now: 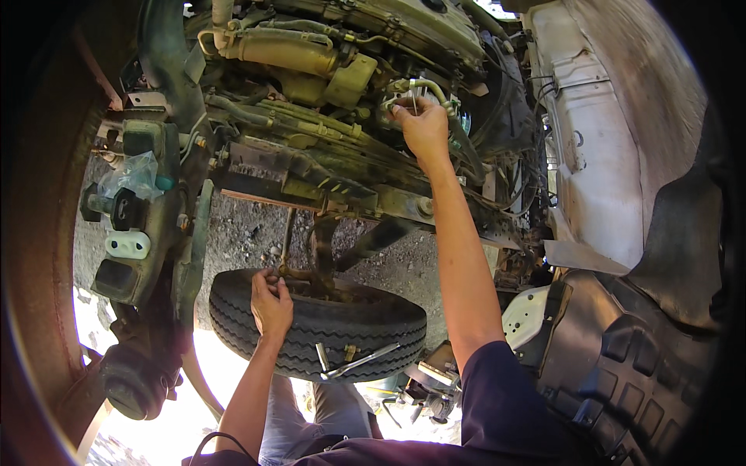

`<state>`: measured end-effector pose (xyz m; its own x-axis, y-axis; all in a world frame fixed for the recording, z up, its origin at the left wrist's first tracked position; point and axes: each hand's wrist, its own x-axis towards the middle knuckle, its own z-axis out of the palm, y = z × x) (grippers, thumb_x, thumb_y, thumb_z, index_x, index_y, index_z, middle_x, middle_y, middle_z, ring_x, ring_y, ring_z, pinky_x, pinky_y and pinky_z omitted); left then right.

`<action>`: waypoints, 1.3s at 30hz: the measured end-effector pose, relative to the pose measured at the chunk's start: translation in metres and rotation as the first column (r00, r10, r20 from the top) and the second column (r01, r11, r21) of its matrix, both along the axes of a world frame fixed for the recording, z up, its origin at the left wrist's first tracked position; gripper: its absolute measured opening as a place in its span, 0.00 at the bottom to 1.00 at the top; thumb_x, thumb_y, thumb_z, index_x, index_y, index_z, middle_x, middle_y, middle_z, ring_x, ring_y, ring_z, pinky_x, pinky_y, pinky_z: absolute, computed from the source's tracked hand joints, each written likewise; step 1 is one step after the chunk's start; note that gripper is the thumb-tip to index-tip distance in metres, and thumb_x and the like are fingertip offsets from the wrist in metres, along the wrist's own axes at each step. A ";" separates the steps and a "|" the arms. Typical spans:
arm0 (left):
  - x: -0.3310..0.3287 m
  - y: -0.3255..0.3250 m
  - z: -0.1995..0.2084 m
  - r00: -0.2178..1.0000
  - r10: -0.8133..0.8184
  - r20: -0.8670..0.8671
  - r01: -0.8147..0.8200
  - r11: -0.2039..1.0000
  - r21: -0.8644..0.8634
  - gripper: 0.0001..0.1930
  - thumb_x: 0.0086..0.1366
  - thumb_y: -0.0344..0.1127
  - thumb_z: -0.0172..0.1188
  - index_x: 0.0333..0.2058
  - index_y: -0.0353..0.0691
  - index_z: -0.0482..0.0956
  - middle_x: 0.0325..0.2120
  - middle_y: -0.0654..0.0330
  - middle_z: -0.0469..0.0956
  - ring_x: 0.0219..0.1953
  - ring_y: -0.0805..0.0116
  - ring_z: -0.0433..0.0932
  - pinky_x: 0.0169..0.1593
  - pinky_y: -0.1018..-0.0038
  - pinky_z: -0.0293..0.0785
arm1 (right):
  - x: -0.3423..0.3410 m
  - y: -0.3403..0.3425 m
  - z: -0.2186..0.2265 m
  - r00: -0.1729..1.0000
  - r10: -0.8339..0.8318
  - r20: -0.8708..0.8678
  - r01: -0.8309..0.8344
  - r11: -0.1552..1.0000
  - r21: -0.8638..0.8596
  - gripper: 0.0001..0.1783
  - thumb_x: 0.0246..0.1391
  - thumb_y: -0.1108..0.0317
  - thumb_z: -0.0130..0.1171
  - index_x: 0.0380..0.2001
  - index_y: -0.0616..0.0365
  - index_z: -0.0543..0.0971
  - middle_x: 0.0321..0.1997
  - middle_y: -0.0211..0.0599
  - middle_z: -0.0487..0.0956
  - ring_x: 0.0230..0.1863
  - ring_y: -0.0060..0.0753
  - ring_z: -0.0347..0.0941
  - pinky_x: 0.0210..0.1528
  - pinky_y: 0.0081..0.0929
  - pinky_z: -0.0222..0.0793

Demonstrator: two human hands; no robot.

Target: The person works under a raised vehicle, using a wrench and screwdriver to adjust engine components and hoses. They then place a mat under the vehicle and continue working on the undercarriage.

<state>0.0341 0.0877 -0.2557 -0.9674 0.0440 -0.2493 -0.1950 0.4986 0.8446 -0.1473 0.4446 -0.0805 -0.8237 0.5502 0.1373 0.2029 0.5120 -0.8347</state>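
My right hand (pixel 423 128) reaches up into the engine bay, its fingertips drawn together at a silvery metal engine part (pixel 388 109) beside a curved hose (pixel 435 92). Whatever those fingers grip is hidden. Lower down, my left hand (pixel 272 303) is held above the near-left edge of a black tyre (pixel 311 330), thumb and fingers pinched together. Anything in that pinch is too small to name. On the tyre's tread rest a ratchet wrench (pixel 361 362) with a long chrome handle, a short chrome socket piece (pixel 322 357) and a small brass-coloured fitting (pixel 350 352).
Frame rails and a crossmember (pixel 350 198) run below the engine (pixel 311 58). At left, a chassis bracket (pixel 148 210) carries a clear plastic bag (pixel 138 175) and a white oval piece (pixel 128 245). A white panel (pixel 594 147) and black floor mat (pixel 637 380) lie right. Gravel (pixel 249 241) shows underneath.
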 end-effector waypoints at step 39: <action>0.000 0.001 0.000 1.000 -0.026 0.011 0.026 0.999 -0.043 0.15 0.67 0.28 0.62 0.52 0.36 0.76 0.38 0.54 0.80 0.31 0.60 0.77 0.41 0.62 0.77 | -0.018 0.012 0.014 0.911 0.109 0.397 -0.412 0.288 0.865 0.21 0.70 0.53 0.57 0.34 0.61 0.80 0.30 0.48 0.84 0.25 0.53 0.82 0.30 0.48 0.78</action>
<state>0.0346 0.0891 -0.2556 -0.9635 0.0578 -0.2613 -0.1900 0.5397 0.8201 -0.1653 0.4568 -0.0660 -0.9797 -0.0621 0.1906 -0.0091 0.9636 0.2674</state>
